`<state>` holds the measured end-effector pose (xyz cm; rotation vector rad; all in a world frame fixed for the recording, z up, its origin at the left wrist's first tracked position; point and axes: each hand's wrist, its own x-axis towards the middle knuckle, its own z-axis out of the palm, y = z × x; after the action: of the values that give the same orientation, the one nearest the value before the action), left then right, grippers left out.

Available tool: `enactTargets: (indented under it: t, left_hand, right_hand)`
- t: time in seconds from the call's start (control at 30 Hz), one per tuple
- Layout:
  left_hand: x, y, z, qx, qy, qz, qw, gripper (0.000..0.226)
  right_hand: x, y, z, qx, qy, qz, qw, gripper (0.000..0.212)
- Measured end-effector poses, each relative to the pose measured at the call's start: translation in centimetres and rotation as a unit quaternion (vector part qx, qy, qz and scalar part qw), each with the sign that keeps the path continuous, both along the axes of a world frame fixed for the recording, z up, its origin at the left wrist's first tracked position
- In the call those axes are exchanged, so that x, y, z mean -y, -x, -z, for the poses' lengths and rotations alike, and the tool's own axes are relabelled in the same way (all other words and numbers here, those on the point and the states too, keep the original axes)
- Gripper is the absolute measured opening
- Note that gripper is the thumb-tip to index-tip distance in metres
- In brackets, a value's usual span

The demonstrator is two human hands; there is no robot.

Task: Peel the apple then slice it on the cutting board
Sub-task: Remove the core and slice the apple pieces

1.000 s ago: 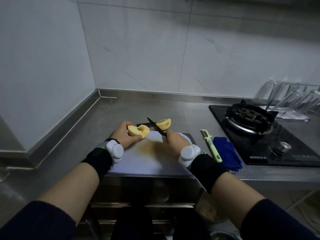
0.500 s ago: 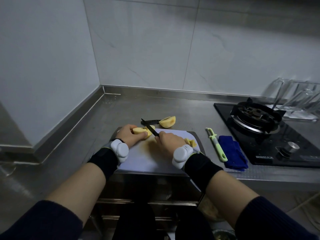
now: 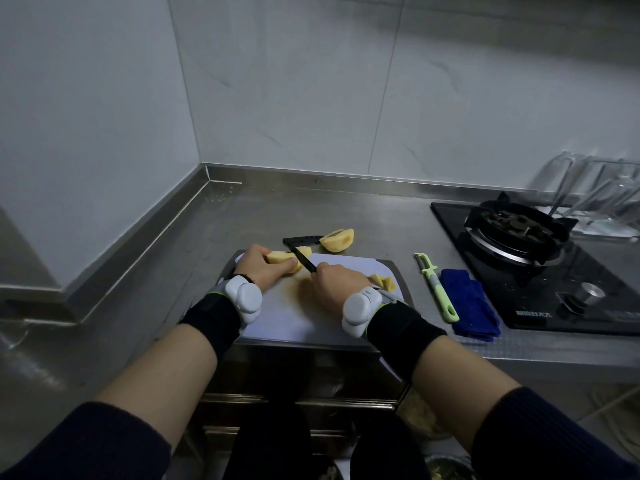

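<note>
blue cloth point(image 3: 467, 301) folded on steel bench point(image 3: 259, 216) | black gas stove point(image 3: 540, 289) just right of cloth | glasses point(image 3: 606, 199) behind stove

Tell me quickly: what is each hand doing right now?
Left hand: holds the pale yellow peeled apple piece down on the white cutting board.
Right hand: grips the black-bladed knife, blade against that piece.

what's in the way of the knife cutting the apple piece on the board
Nothing visible. The right hand holds the knife against the apple piece, which the left hand grips on the cutting board.
</note>
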<state>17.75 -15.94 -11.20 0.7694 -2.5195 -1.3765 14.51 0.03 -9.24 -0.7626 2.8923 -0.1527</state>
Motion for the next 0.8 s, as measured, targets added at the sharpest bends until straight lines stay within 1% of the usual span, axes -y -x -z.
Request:
enactTargets:
  t: [0.07, 0.13, 0.2, 0.33, 0.4, 0.53, 0.67, 0.8]
  left_hand:
    - [0.17, 0.09, 0.14, -0.001, 0.001, -0.001, 1.000, 0.064]
    - [0.39, 0.10, 0.23, -0.002, 0.004, -0.003, 1.000, 0.063]
    - [0.49, 0.05, 0.28, 0.000, 0.006, 0.001, 1.000, 0.062]
    - [0.41, 0.02, 0.28, -0.002, -0.009, -0.001, 1.000, 0.064]
    - [0.26, 0.08, 0.27, -0.001, -0.012, -0.003, 1.000, 0.065]
    - [0.20, -0.03, 0.15, -0.006, -0.011, 0.000, 1.000, 0.064]
    - [0.30, -0.04, 0.29, -0.009, -0.008, 0.002, 1.000, 0.064]
    - [0.13, 0.03, 0.24, -0.003, -0.005, 0.005, 1.000, 0.063]
  right_hand:
    - [0.20, -0.08, -0.13, 0.004, 0.019, -0.002, 1.000, 0.028]
    - [0.27, 0.05, -0.13, 0.015, 0.014, 0.011, 1.000, 0.027]
    - [0.22, 0.20, -0.18, 0.017, 0.004, 0.020, 1.000, 0.032]
    - [0.50, 0.39, -0.40, 0.028, 0.006, 0.017, 0.999, 0.022]
    - [0.70, 0.22, -0.24, 0.025, 0.000, 0.011, 1.000, 0.022]
    - [0.39, -0.06, -0.25, 0.026, 0.026, -0.008, 0.999, 0.029]
    - [0.20, 0.00, -0.66, 0.045, 0.012, -0.011, 0.999, 0.029]
    - [0.65, -0.30, -0.47, 0.036, 0.020, -0.009, 0.999, 0.028]
